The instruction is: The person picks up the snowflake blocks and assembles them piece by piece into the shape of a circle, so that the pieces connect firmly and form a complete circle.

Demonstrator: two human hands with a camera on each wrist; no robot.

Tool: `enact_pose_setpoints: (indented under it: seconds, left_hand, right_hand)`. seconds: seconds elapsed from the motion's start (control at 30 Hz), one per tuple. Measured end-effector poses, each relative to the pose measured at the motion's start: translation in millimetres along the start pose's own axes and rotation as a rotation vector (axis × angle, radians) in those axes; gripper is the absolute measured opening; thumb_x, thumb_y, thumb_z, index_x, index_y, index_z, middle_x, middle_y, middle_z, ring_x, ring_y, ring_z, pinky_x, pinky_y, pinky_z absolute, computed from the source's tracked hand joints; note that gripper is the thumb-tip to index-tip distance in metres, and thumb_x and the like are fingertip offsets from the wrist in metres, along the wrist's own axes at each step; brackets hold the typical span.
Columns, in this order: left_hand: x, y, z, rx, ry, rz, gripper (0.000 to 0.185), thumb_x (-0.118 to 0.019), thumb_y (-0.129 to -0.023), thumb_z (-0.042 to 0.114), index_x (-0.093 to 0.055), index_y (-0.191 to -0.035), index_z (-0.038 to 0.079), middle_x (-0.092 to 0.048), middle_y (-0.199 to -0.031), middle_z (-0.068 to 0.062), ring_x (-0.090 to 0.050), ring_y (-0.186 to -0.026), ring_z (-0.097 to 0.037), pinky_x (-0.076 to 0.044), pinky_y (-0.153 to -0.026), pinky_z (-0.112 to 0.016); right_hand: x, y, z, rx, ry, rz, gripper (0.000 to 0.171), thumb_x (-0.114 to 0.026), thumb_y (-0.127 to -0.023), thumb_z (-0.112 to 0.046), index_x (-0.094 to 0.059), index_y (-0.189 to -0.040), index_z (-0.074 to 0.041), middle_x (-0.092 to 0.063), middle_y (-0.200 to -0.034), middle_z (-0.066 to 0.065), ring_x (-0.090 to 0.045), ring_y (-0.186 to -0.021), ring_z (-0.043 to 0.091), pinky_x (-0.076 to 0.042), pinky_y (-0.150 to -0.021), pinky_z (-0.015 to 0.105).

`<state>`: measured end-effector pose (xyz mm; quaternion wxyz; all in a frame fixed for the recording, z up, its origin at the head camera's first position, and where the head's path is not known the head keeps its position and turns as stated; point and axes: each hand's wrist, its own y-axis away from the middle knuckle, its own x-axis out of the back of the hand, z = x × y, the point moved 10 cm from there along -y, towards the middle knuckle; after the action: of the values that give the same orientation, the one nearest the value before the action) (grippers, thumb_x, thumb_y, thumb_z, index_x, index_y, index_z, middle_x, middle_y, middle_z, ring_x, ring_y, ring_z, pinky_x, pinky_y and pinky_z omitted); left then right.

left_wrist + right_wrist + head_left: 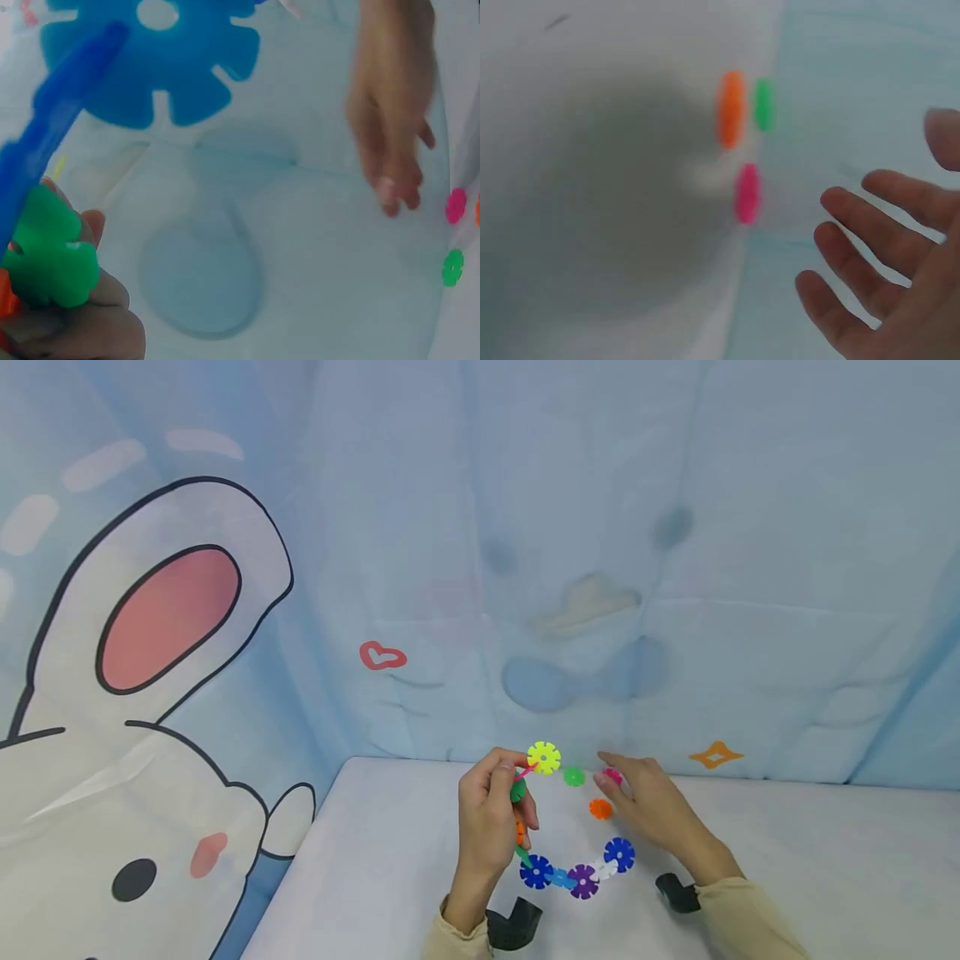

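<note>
My left hand (pixel 497 806) grips one end of a curved chain of plastic snowflake discs (pixel 577 878), lifted off the white table (pixel 375 868). A yellow disc (pixel 543 757) tops the chain; blue, purple and white discs hang in its lower arc. In the left wrist view a green disc (pixel 49 255) sits against my fingers and a blue disc (pixel 150 52) fills the top. My right hand (pixel 643 806) hovers open, with its fingertips next to a loose pink disc (pixel 612 775). A loose green disc (pixel 573 777) and an orange disc (pixel 600 809) lie between the hands. The right wrist view shows the pink disc (pixel 747 193) just beyond my spread fingers (pixel 870 247).
A blue fabric backdrop (pixel 600 568) with a cartoon rabbit (pixel 150 693) hangs behind and to the left of the table. The table's left edge runs diagonally near the rabbit. Black wrist camera mounts (pixel 513 927) show at both sleeves.
</note>
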<state>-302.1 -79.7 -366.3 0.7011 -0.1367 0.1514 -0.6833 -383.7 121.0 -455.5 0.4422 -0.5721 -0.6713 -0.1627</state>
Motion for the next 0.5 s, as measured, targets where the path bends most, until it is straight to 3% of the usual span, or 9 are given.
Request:
enact_pose_setpoints:
  seconds: [0.13,0.3,0.4,0.5]
  left_hand:
    - [0.5,-1.4,-2.1,0.002,-0.013,0.006,0.037,-0.035,-0.111,0.007,-0.071,-0.108,-0.001,-0.054,-0.055,-0.030,-0.046,-0.034,-0.008,-0.044,-0.034,-0.019]
    - [-3.3,-2.2,-4.9,0.012,-0.019,-0.021,0.036,-0.033,-0.111,0.006,-0.067,-0.106,-0.003,-0.054,-0.057,-0.031,-0.048,-0.036,-0.007,-0.045,-0.036,-0.018]
    - [-4.2,-2.6,-5.5,0.013,-0.007,-0.034,0.035,-0.030,-0.110,0.005,-0.064,-0.107,-0.004,-0.054,-0.057,-0.032,-0.047,-0.036,-0.005,-0.044,-0.036,-0.018]
    - [-4.0,-2.8,-6.2,0.020,0.019,-0.041,0.035,-0.029,-0.109,0.005,-0.063,-0.106,-0.005,-0.054,-0.058,-0.034,-0.047,-0.035,-0.004,-0.045,-0.036,-0.018]
  right_hand:
    - [-34.3,-3.9,6.0,0.079,0.064,-0.095,0.051,-0.063,-0.107,-0.027,-0.057,-0.150,0.000,-0.058,-0.150,0.027,-0.047,-0.140,0.058,-0.042,-0.110,0.078]
    - [-55.9,-1.6,2.4,0.125,0.120,-0.222,0.053,-0.065,-0.104,-0.030,-0.059,-0.150,-0.005,-0.054,-0.156,0.025,-0.034,-0.147,0.062,-0.035,-0.110,0.084]
    - [-56.7,-2.8,2.1,0.066,0.147,-0.271,0.048,-0.070,-0.102,-0.034,-0.067,-0.142,-0.009,-0.061,-0.149,0.025,-0.042,-0.144,0.057,-0.042,-0.110,0.079]
    - [-52.4,-7.8,-1.0,0.017,0.149,-0.270,0.035,-0.079,-0.095,-0.031,-0.078,-0.124,-0.009,-0.075,-0.124,0.015,-0.063,-0.125,0.043,-0.055,-0.102,0.067]
